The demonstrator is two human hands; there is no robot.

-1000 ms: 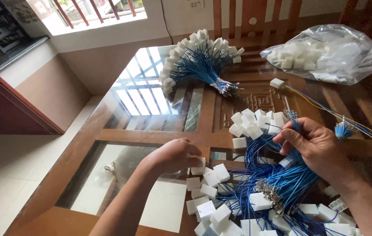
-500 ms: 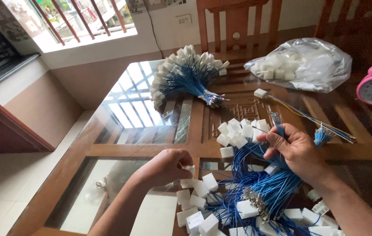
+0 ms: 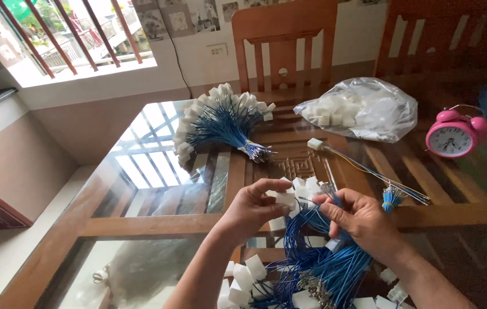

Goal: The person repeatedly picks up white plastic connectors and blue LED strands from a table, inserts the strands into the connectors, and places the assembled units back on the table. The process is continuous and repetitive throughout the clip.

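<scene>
The left hand (image 3: 253, 207) is raised just above the glass table top (image 3: 157, 171), its fingers curled and its thumb and fingertips pinched on a small white plastic block (image 3: 285, 198). The right hand (image 3: 359, 220) sits just beside it, fingers bent and closed around a thick bunch of blue wires (image 3: 323, 260) that hangs down from the grip toward the near edge of the table. The two hands almost meet, and the white block lies between them, close to the upper ends of the wires. More white blocks (image 3: 242, 280) lie loose on the glass under the left wrist and among the lower ends of the wires. Farther back on the table, a tied bundle of blue wires with white blocks on their tips (image 3: 220, 123) is spread out like a fan. To its right is a clear plastic bag (image 3: 369, 109) filled with white blocks, and in front of the bag lies a single cable (image 3: 363, 169) with a white block at one end. A pink alarm clock (image 3: 454, 136) stands at the right side of the table. A wooden chair (image 3: 283, 40) stands behind the table, against the wall.
</scene>
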